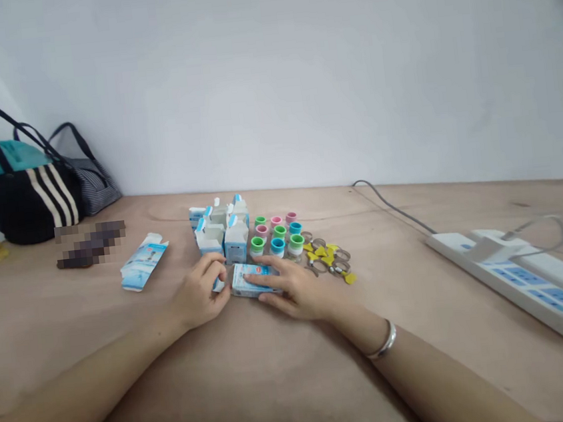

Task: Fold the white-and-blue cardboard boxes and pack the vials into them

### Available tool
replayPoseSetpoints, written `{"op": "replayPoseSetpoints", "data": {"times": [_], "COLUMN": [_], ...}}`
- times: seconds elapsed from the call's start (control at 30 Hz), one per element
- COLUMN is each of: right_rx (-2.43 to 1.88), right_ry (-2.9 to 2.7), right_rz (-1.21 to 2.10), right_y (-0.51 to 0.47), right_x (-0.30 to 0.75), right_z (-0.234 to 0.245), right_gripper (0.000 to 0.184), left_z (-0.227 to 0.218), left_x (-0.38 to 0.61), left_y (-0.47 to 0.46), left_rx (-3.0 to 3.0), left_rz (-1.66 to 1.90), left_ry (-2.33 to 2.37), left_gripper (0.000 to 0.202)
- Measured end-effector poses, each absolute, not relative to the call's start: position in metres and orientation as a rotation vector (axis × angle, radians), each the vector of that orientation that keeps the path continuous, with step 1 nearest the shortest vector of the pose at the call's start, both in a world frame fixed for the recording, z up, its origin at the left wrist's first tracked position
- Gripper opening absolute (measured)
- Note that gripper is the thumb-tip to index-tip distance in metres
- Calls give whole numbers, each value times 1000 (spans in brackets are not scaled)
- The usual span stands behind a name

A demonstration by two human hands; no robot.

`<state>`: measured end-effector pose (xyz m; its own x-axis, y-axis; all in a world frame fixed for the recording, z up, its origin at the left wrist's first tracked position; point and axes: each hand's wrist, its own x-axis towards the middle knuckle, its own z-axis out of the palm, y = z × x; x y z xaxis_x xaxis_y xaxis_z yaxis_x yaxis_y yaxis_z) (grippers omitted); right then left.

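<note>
Cartons of white-and-blue card [223, 234] are standing folded at the table's far centre, a flat one [143, 262] is lying left, the right hand [292, 287] is resting spread on a pale-blue carton [253, 280] nearer, and the left hand [197, 294] is narrowly pinching a small white-blue piece [217, 285].

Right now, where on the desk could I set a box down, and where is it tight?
The wooden tabletop shows bare between the metal clips and the power strip, and between the loose carton and the left hand. It is crowded around the upright cartons and capped bottles.
</note>
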<state>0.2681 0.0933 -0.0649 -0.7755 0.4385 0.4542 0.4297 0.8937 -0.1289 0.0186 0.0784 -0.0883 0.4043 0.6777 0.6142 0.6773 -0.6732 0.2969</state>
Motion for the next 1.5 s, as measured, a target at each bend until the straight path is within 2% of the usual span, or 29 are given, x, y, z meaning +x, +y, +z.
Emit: {"op": "replayPoseSetpoints", "data": {"times": [0.2, 0.5, 0.8, 0.93, 1.07, 1.3, 1.5], "right_rx": [-577, -559, -569, -594, -601, -587, -555], "right_ry": [-2587, -2584, -2552, -2549, -2553, -2583, -2586], "right_rz": [41, 65, 146, 157, 176, 182, 171], "right_y": [93, 94, 90, 90, 90, 90, 91], "right_x": [267, 267, 266, 267, 267, 267, 268], "right_z": [-64, -66, -63, -63, -62, -61, -61], "right_gripper": [35, 36, 35, 38, 45, 42, 41], "left_z": [-89, -90, -89, -83, -78, -87, -88], "left_x": [23, 26, 27, 21, 8, 3, 2], "left_y": [79, 73, 73, 73, 75, 79, 81], "left_rx": [2563, 2471, 2597, 2546, 2434, 2309, 2243], "left_rz": [991, 981, 880, 930, 910, 790, 810], "left_ry": [1245, 1410, 1184, 1278, 1364, 1296, 1260], "left_gripper": [14, 10, 13, 14, 22, 43, 31]}}
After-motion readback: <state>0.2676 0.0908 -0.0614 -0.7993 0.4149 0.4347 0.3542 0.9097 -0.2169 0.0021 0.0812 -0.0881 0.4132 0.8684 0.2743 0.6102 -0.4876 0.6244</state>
